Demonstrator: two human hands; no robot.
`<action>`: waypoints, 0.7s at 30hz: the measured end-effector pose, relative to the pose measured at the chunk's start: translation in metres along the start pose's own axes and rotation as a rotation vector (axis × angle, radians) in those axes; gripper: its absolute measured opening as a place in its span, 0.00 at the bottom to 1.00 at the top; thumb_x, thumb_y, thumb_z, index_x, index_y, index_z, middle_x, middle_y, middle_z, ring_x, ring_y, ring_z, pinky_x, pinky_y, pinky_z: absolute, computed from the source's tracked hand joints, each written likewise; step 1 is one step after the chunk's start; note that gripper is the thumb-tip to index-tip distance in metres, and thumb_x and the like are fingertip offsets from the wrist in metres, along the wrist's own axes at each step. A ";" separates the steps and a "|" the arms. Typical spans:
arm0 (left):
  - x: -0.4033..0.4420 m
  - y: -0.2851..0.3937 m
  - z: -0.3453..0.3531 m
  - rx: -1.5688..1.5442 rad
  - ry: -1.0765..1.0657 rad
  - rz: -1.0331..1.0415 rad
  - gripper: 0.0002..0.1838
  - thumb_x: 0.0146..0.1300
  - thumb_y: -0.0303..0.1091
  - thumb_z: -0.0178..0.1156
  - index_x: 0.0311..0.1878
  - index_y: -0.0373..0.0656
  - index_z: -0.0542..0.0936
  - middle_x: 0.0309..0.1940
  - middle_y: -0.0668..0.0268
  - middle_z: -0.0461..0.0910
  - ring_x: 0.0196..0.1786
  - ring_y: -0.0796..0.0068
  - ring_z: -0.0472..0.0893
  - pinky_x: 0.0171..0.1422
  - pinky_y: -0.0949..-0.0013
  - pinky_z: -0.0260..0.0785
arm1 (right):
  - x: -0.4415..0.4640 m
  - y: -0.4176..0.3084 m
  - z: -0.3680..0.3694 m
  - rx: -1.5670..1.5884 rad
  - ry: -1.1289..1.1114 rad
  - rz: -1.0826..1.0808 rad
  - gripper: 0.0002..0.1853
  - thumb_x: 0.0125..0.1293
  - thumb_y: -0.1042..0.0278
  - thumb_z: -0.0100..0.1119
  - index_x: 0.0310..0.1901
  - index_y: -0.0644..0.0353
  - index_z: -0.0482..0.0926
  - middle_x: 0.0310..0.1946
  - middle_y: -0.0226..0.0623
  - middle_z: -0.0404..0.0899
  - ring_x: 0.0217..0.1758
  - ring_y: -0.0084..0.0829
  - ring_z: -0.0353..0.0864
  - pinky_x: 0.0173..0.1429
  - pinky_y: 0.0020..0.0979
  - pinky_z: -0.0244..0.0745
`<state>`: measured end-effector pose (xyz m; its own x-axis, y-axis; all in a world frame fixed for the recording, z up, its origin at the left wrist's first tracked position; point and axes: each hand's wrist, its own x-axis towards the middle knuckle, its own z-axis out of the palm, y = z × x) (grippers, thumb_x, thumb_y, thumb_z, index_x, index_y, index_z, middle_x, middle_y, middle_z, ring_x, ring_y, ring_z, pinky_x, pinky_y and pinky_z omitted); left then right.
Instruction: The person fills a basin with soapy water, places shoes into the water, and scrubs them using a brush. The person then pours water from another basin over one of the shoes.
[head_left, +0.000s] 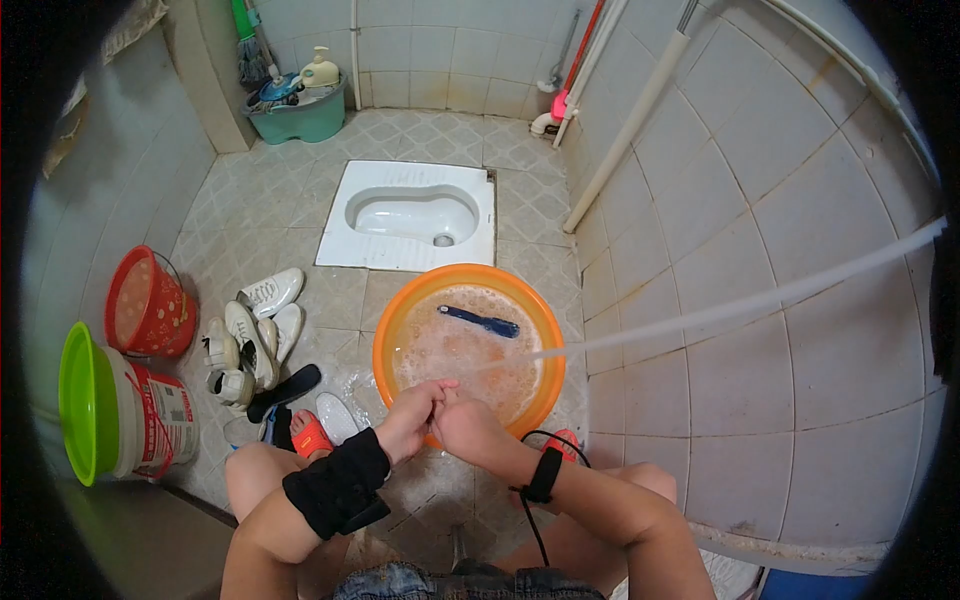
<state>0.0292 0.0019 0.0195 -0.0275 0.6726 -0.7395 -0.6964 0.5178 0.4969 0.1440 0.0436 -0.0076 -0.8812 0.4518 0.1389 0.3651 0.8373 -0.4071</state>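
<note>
Over the near rim of an orange basin (pixel 382 345), my left hand (pixel 408 418) and my right hand (pixel 468 428) are pressed together. The fingers of both are closed, and anything between them is hidden. Foamy water (pixel 470 350) fills the basin. A dark blue brush (pixel 480 320) floats near its far side, apart from my hands. From the right wall a pale, hose-like line (pixel 750 303) slants down into the basin, ending near my hands. A black band is on each wrist.
White shoes (pixel 262 335) lie left of the basin, with a dark insole-shaped piece (pixel 285 392). Beyond are a red bucket (pixel 178 310) and a green basin (pixel 78 405) against a white bucket (pixel 150 420). A squat toilet (pixel 340 215) sits ahead; a tiled wall (pixel 720 330) borders the right.
</note>
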 end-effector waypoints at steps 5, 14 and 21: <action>-0.004 0.001 0.004 0.052 -0.001 0.039 0.18 0.52 0.21 0.43 0.47 0.38 0.72 0.31 0.68 0.73 0.33 0.79 0.72 0.37 0.77 0.66 | -0.001 0.003 -0.002 0.107 -0.134 0.024 0.08 0.50 0.69 0.54 0.27 0.66 0.73 0.24 0.48 0.73 0.28 0.43 0.75 0.32 0.38 0.71; 0.008 -0.006 -0.002 0.059 -0.014 0.052 0.18 0.52 0.18 0.44 0.46 0.38 0.73 0.35 0.66 0.75 0.36 0.78 0.74 0.40 0.76 0.68 | -0.001 0.000 -0.001 0.194 0.004 0.039 0.08 0.50 0.70 0.54 0.30 0.66 0.74 0.28 0.48 0.75 0.31 0.46 0.75 0.34 0.38 0.71; 0.011 -0.005 -0.006 0.010 -0.023 0.006 0.17 0.51 0.21 0.45 0.46 0.39 0.73 0.29 0.70 0.73 0.28 0.83 0.71 0.31 0.78 0.63 | 0.001 0.000 -0.005 0.066 0.001 0.014 0.09 0.49 0.69 0.54 0.29 0.66 0.73 0.26 0.50 0.74 0.29 0.44 0.75 0.31 0.39 0.71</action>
<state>0.0275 0.0032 0.0065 -0.0147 0.6874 -0.7261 -0.6888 0.5194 0.5057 0.1444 0.0461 -0.0031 -0.8758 0.4639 0.1334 0.3572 0.8087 -0.4674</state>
